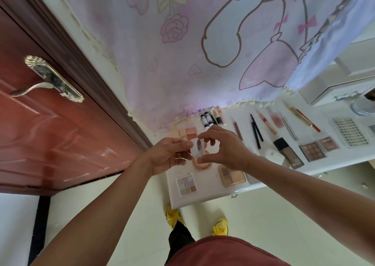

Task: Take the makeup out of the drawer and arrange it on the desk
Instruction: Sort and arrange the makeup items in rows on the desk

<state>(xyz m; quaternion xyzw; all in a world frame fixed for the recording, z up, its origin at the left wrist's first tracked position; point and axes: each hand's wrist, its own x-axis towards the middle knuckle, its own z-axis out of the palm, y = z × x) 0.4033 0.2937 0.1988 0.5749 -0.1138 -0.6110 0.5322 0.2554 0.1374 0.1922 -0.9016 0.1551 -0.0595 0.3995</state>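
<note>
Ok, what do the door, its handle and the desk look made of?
Door: reddish wood or veneer, glossy, with reflections. Handle: silvery metal, shiny, ornate plate. Desk: white, smooth, likely laminate or painted board.

A reddish-brown door [60, 136] with a silver lever handle [51, 80] stands at the left in a dark frame [85, 67], beside a strip of cream wall [91, 40]. A pale pink cloth [178, 63] — printed with hearts, a rose, bows and a cartoon figure — hangs behind the white desk [205, 197], brightest near its fringed hem. The floor [284, 217] is pale and smooth — cream in even light.
</note>
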